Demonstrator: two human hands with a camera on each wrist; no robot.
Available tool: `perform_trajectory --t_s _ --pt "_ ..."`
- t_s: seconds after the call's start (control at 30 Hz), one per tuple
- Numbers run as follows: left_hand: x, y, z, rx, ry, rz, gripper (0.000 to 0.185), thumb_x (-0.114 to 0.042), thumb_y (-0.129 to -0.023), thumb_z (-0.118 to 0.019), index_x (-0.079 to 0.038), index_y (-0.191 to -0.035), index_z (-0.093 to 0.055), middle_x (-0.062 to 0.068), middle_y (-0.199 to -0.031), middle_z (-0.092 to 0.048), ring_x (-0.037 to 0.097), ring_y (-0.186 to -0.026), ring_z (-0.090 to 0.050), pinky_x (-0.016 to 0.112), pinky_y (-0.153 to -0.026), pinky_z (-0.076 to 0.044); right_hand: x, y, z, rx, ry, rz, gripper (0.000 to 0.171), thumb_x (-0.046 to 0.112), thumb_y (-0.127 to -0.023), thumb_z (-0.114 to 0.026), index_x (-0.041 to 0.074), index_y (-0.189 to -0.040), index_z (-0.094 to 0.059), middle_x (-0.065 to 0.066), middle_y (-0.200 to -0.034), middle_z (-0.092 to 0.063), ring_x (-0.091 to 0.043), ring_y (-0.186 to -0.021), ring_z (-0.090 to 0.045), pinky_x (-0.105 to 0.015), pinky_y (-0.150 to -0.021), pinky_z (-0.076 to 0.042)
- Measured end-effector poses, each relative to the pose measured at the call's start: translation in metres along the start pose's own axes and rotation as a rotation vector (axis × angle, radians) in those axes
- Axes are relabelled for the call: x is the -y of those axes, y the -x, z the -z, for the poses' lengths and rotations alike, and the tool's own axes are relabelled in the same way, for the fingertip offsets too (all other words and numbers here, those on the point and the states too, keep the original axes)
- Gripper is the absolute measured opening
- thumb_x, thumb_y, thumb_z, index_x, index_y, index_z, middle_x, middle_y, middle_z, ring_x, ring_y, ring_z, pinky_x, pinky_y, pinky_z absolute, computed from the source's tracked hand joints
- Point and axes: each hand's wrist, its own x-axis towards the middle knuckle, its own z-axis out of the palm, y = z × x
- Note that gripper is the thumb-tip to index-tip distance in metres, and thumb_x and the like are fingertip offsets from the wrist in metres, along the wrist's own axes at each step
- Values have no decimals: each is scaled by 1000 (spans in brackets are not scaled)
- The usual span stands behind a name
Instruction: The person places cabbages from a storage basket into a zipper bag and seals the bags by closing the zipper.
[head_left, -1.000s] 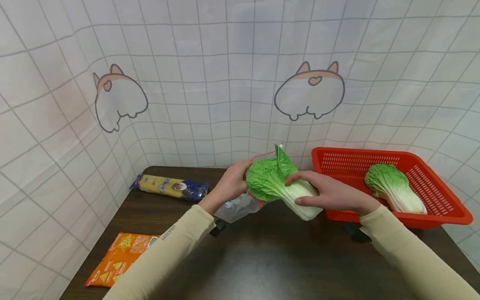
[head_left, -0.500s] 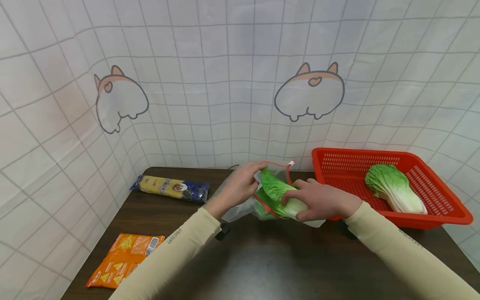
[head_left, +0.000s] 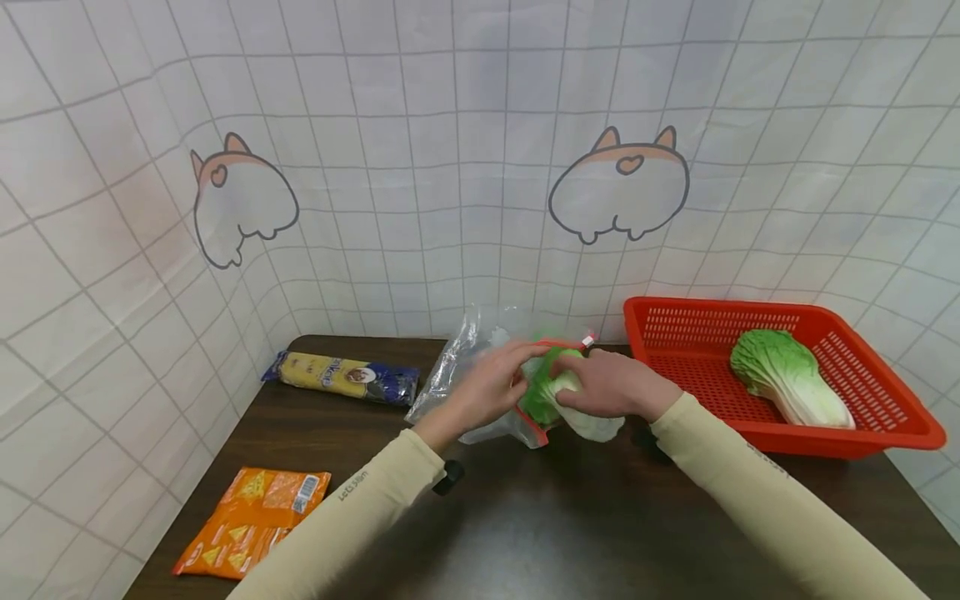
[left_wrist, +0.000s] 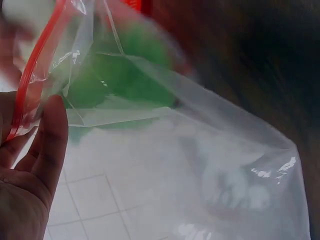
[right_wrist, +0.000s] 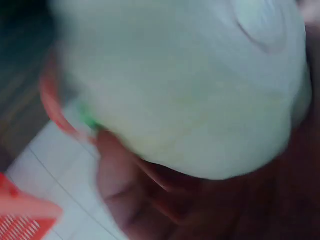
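Observation:
A clear zip bag [left_wrist: 240, 165] with a red zip strip [left_wrist: 31, 75] hangs from my left hand [head_left: 483, 390], whose thumb and fingers pinch it at the mouth. My right hand [head_left: 618, 383] grips a napa cabbage [head_left: 596, 425] around its white stem end. The leafy end lies inside the bag mouth, and its green shows through the plastic in the left wrist view. In the right wrist view the pale base of the cabbage fills the frame, with fingers [right_wrist: 117, 170] curled along its side.
A red basket [head_left: 750, 433] with a second napa cabbage [head_left: 787, 379] stands at the right. A yellow and blue packet [head_left: 337, 375] lies at the back left, and an orange snack bag [head_left: 251, 521] at the front left. A gridded white curtain [head_left: 480, 167] hangs behind the dark table [head_left: 510, 533].
The cabbage has gone leaf end first into the bag mouth, pushed left by my right hand. The bag has spread out behind my left hand, which still holds its edge.

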Motion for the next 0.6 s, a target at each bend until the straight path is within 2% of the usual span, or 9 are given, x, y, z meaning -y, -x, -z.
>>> perform_trajectory --t_s 0.07,0.1,0.17,0.23,0.3,0.47,0.6 --pt "0 0 -2 -12 19 10 52 8 -86 -61 -3 -136 -54 8 -131 -58 14 -80 -55 24 -71 -47 -3 -6 -5 -51 -95 -6 40 35 -95 -54 13 -129 -58 -3 -84 -64 -18 -71 -58 -33 -62 -47" --pt "0 0 -2 -19 30 19 52 8 -86 -61 -3 -136 -54 9 -131 -58 13 -78 -54 24 -70 -46 -5 -8 -8 -50 -151 4 42 37 -96 -54 13 -130 -56 -5 -87 -65 -18 -73 -59 -34 -64 -48" --pt "1 1 -2 -23 51 50 52 7 -86 -62 -4 -136 -55 8 -129 -59 13 -76 -52 25 -67 -44 -12 -11 -12 -1 -271 17 44 42 -96 -55 18 -133 -54 -5 -101 -64 -19 -83 -60 -36 -71 -49" --pt "2 3 -1 -10 73 88 52 7 -87 -62 -5 -137 -55 7 -129 -59 13 -74 -50 25 -65 -43 -19 -11 -15 81 -360 19 43 43 -96 -56 22 -134 -54 -3 -106 -62 -18 -87 -59 -36 -75 -49" --pt "3 5 -1 8 90 106 51 6 -87 -62 -6 -137 -56 6 -128 -59 12 -73 -50 25 -63 -43 -22 -11 -18 107 -363 14 44 43 -97 -55 23 -135 -53 -3 -107 -62 -19 -89 -59 -37 -76 -48" --pt "5 8 -1 41 134 74 50 6 -88 -61 -4 -136 -56 8 -120 -60 13 -76 -50 24 -64 -43 -14 -12 -27 0 -244 21 50 45 -97 -55 14 -136 -52 -9 -104 -63 -22 -89 -60 -38 -73 -50" --pt "6 8 -1 44 160 86 50 5 -89 -61 -7 -137 -56 5 -115 -60 14 -77 -49 25 -64 -43 -15 -15 -33 -25 -326 52 51 45 -97 -54 12 -136 -48 -6 -100 -62 -20 -85 -60 -37 -72 -51"
